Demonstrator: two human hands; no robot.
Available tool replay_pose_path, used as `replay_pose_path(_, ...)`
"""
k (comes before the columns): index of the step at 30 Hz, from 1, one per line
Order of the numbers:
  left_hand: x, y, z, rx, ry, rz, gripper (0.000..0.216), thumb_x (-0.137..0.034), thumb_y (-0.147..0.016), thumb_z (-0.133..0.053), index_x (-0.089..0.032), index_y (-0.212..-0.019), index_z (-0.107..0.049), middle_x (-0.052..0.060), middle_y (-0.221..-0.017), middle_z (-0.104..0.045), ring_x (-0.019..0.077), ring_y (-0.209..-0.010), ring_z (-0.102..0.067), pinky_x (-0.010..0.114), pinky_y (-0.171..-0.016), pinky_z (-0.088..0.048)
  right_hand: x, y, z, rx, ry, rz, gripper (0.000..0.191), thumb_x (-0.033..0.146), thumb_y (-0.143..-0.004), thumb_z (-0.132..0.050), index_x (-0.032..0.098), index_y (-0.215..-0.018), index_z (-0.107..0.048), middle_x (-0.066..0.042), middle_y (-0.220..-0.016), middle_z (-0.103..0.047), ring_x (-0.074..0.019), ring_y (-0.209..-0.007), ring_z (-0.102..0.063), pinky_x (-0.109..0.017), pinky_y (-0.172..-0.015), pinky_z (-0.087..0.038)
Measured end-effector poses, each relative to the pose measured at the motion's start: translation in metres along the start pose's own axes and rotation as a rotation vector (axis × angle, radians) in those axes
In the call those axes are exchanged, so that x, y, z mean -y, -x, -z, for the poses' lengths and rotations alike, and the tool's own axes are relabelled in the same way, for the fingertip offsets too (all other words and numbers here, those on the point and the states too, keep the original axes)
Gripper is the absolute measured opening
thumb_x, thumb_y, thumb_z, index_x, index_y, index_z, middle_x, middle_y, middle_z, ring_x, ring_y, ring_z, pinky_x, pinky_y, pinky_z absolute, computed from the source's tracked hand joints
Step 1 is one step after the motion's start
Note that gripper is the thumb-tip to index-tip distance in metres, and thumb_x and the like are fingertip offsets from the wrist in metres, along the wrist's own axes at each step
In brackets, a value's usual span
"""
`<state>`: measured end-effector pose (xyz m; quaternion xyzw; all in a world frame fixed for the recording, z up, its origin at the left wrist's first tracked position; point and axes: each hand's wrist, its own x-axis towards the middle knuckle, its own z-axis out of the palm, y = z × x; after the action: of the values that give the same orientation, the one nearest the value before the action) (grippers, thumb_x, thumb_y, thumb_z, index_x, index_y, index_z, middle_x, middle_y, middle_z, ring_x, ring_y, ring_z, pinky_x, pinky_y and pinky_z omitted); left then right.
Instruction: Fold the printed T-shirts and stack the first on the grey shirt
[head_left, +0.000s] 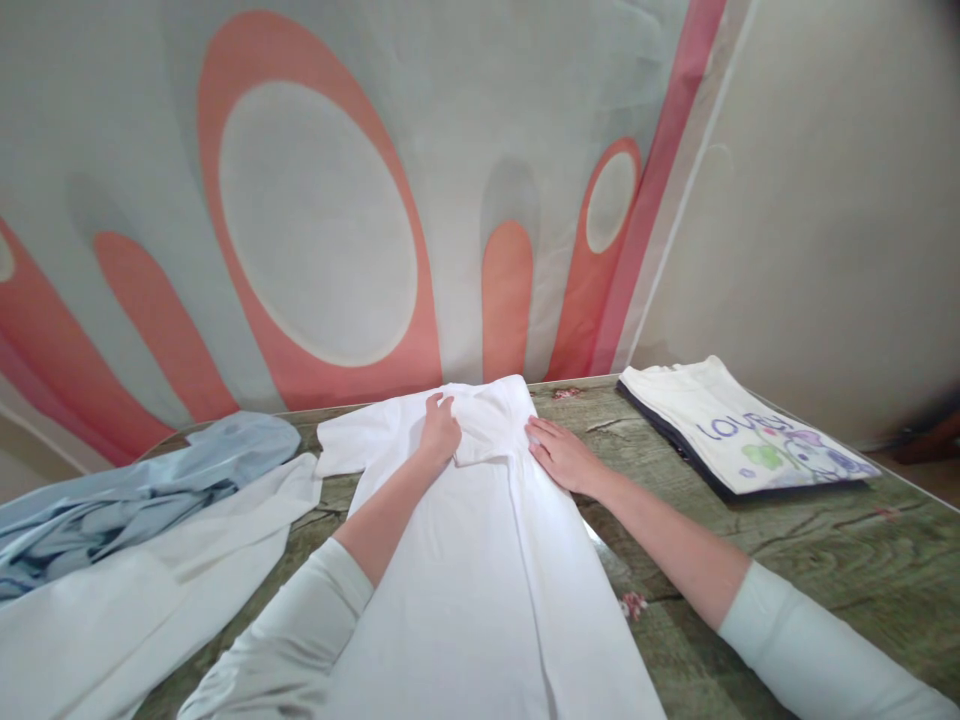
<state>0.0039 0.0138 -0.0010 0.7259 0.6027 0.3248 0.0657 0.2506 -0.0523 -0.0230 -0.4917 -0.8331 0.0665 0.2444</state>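
Note:
A white short-sleeved T-shirt (pixel 465 580) lies spread in front of me. Its right side is folded inward along its length, and that sleeve lies across the upper part of the shirt. The other sleeve (pixel 356 435) sticks out to the left. My left hand (pixel 440 432) rests on the shirt beside the folded-over sleeve, fingers loosely bent and apart; its underside is hidden. Flat against the folded right edge, below the shoulder, lies my right hand (pixel 564 457), fingers stretched out.
On the left are a crumpled light blue garment (pixel 172 490) and a white garment (pixel 172 590). A folded stack with a white printed shirt (pixel 705 400) on top sits at the right. Behind the wood-patterned table (pixel 810 560) stands a wall with orange shapes (pixel 506 300).

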Motion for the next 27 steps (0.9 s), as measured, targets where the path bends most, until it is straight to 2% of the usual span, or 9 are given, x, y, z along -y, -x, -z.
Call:
replay_pose_path(3, -0.019, 0.013, 0.008, 0.053, -0.11, -0.141, 0.048, -0.012, -0.08, -0.045, -0.019, -0.128, -0.042, 0.01, -0.144, -0.027, 0.0273, -0.132, -0.024, 0.045, -0.107, -0.023, -0.003, -0.001, -0.002, -0.042, -0.03, 0.004, 0.04, 0.021, -0.09, -0.035, 0.011, -0.125, -0.051, -0.014, -0.136, -0.043, -0.0226, -0.127, -0.037, -0.042, -0.107, -0.028)
replay_pose_path(7, -0.056, 0.037, 0.013, 0.407, -0.166, -0.546, 0.038, -0.022, -0.091, -0.032, -0.016, -0.126, -0.044, 0.011, -0.139, -0.039, 0.0231, -0.131, -0.028, 0.042, -0.105, -0.025, -0.009, -0.002, -0.006, -0.092, -0.051, 0.013, 0.04, 0.015, -0.088, -0.034, 0.008, -0.121, -0.054, -0.016, -0.131, -0.049, -0.0219, -0.125, -0.041, -0.04, -0.107, -0.03)
replay_pose_path(9, -0.068, 0.049, 0.012, 0.467, -0.19, -0.656, 0.04, -0.025, -0.093, -0.028, -0.017, -0.13, -0.041, 0.009, -0.142, -0.034, 0.0223, -0.134, -0.023, 0.043, -0.106, -0.02, -0.013, -0.003, -0.007, -0.097, -0.045, 0.021, 0.04, 0.013, -0.087, -0.034, 0.007, -0.121, -0.054, -0.016, -0.13, -0.05, -0.021, -0.124, -0.041, -0.039, -0.107, -0.03)
replay_pose_path(12, -0.067, 0.055, 0.011, 0.529, -0.229, -0.661, 0.043, -0.026, -0.094, -0.025, -0.019, -0.136, -0.033, 0.008, -0.146, -0.028, 0.0208, -0.135, -0.019, 0.043, -0.107, -0.016, -0.016, -0.003, -0.007, -0.086, -0.027, 0.04, 0.041, 0.008, -0.085, -0.034, 0.009, -0.119, -0.056, -0.014, -0.128, -0.052, -0.0198, -0.124, -0.042, -0.041, -0.108, -0.029)
replay_pose_path(16, -0.048, 0.045, 0.013, 0.62, -0.243, -0.58, 0.045, -0.027, -0.094, -0.027, -0.019, -0.138, -0.029, 0.009, -0.146, -0.027, 0.0213, -0.134, -0.024, 0.042, -0.105, -0.021, -0.017, -0.002, -0.005, -0.075, -0.018, 0.022, 0.042, 0.006, -0.082, -0.036, 0.012, -0.117, -0.058, -0.011, -0.128, -0.053, -0.0202, -0.124, -0.042, -0.042, -0.107, -0.029)
replay_pose_path(19, -0.039, 0.037, 0.018, 0.605, -0.212, -0.607, 0.045, -0.022, -0.09, -0.034, -0.018, -0.135, -0.035, 0.009, -0.142, -0.035, 0.0204, -0.13, -0.032, 0.036, -0.104, -0.025, -0.016, -0.001, -0.004, -0.075, -0.021, 0.008, 0.04, 0.008, -0.084, -0.035, 0.011, -0.117, -0.058, -0.012, -0.128, -0.053, -0.0206, -0.124, -0.043, -0.042, -0.107, -0.03)
replay_pose_path(22, -0.042, 0.035, 0.022, 0.562, -0.166, -0.701, 0.046, -0.015, -0.086, -0.037, -0.018, -0.133, -0.039, 0.008, -0.138, -0.042, 0.0189, -0.124, -0.041, 0.031, -0.102, -0.029, -0.016, 0.0, -0.002, -0.085, -0.05, -0.014, 0.037, 0.012, -0.087, -0.036, 0.013, -0.115, -0.06, -0.011, -0.127, -0.054, -0.0212, -0.123, -0.043, -0.042, -0.106, -0.031)
replay_pose_path(25, -0.047, 0.038, 0.022, 0.528, -0.184, -0.753, 0.048, -0.012, -0.085, -0.037, -0.02, -0.132, -0.039, 0.007, -0.138, -0.041, 0.0204, -0.123, -0.042, 0.032, -0.101, -0.03, -0.016, 0.0, -0.002, -0.092, -0.082, -0.036, 0.035, 0.015, -0.088, -0.038, 0.017, -0.113, -0.062, -0.009, -0.127, -0.055, -0.0227, -0.123, -0.043, -0.045, -0.105, -0.032)
replay_pose_path(27, -0.048, 0.039, 0.02, 0.524, -0.204, -0.738, 0.049, -0.01, -0.085, -0.035, -0.021, -0.132, -0.039, 0.007, -0.139, -0.04, 0.0208, -0.123, -0.042, 0.033, -0.101, -0.029, -0.017, 0.0, -0.002, -0.088, -0.08, -0.036, 0.034, 0.016, -0.088, -0.039, 0.017, -0.113, -0.062, -0.009, -0.127, -0.054, -0.0228, -0.123, -0.043, -0.044, -0.105, -0.032)
